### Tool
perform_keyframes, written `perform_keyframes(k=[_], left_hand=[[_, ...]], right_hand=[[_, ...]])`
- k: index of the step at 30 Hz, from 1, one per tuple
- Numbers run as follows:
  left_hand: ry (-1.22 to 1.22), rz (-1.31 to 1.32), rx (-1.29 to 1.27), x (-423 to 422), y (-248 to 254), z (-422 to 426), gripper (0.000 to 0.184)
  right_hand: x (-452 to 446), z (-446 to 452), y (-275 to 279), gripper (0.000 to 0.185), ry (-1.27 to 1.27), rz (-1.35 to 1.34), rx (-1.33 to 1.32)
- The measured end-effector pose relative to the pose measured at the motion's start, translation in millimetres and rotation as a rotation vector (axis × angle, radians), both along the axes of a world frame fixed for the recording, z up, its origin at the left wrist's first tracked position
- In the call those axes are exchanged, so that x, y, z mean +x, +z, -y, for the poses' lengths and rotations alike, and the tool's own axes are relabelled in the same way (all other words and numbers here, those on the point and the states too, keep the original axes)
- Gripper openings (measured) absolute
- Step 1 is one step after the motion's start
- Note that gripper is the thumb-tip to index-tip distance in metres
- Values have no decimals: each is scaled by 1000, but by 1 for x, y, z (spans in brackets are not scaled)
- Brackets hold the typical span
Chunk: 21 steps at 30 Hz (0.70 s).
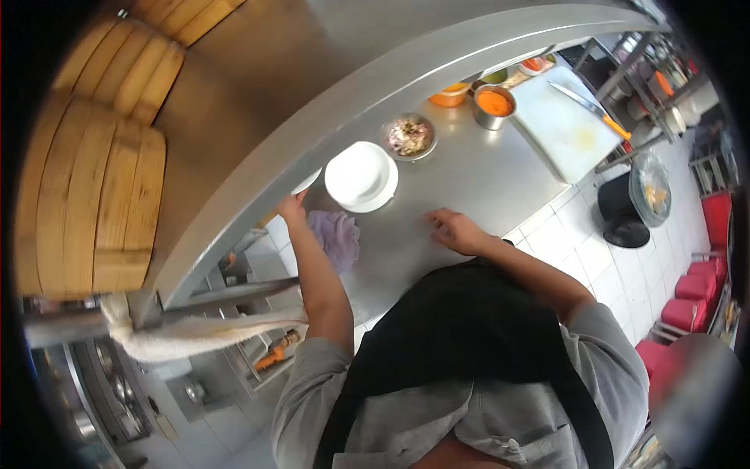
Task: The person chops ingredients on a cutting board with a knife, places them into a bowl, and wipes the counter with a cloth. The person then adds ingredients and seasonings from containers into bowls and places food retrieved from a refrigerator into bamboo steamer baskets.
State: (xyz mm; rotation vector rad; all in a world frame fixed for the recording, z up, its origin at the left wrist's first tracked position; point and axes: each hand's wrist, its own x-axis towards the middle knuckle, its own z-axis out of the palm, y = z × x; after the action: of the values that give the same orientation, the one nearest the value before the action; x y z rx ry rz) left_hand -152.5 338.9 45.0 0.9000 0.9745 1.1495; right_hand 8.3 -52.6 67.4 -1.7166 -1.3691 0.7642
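Note:
My left hand (291,206) grips the edge of a white plate (308,180) under the overhead shelf; the shelf hides most of the plate. Close by on the steel counter stands a white bowl (361,173), apparently on a white plate or another dish. A crumpled lilac cloth (336,238) lies just beside my left forearm. My right hand (457,231) hovers near the counter's front edge, fingers loosely spread and holding nothing. Farther along sits a metal bowl of chopped, pale and purplish food (409,137).
A metal pot of orange food (494,106) and an orange container (451,95) stand at the back. A knife (590,109) lies on a white cutting board (564,125). The steel shelf (258,141) overhangs the counter's left side. Black bins (621,207) stand on the tiled floor.

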Motion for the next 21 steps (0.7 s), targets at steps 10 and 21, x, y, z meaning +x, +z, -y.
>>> perform_keyframes(k=[10, 21], left_hand=[[16, -213, 294, -37, 91, 107, 27], [-144, -175, 110, -72, 120, 159, 28]], right_hand=[[-11, -50, 112, 62, 107, 333, 411], [52, -50, 98, 86, -392, 963, -331]])
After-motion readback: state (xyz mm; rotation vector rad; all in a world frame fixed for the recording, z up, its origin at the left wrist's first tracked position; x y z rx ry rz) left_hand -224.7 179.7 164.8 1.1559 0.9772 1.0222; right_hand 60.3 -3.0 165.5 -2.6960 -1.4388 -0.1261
